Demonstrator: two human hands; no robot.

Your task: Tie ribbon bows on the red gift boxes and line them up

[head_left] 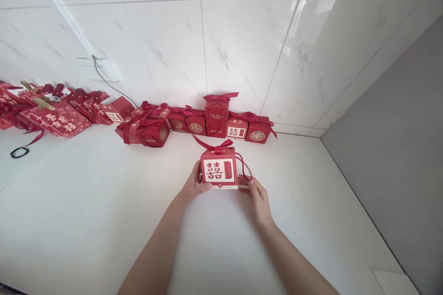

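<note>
Just above the middle of the tabletop [110, 221], the left grip [194, 188] is clasped around the lower left corner of a box [220, 180], thumb flat along the front's bottom edge, fingers mostly hidden at the side. The right grip [259, 199] is at the opposite edge, fingertips at the box's lower right side, thumb up by a looped cord [243, 166] — whether it pinches the cord or only steadies the box, I cannot tell. Both forearms run up from the bottom of the view and slant inward, bare-skinned.

The box is squarish, of red card, its front panel white with a red double character and a small red block beside it. A glossy bow [218, 149] tops it, one tail trailing left. Whether its base touches the tabletop is unclear.

Behind, against glossy, grey-veined tiles [238, 41], stands a row of red card boxes: a tall box [217, 120] between squat ones, among them a cube [258, 130] with a round gold medallion. A ribboned cluster [148, 131] bunches at the row's left end. Farther left lean patterned bags [64, 120] — flat, angular, some with gold clips [43, 103] — near a black loop [20, 152].
</note>
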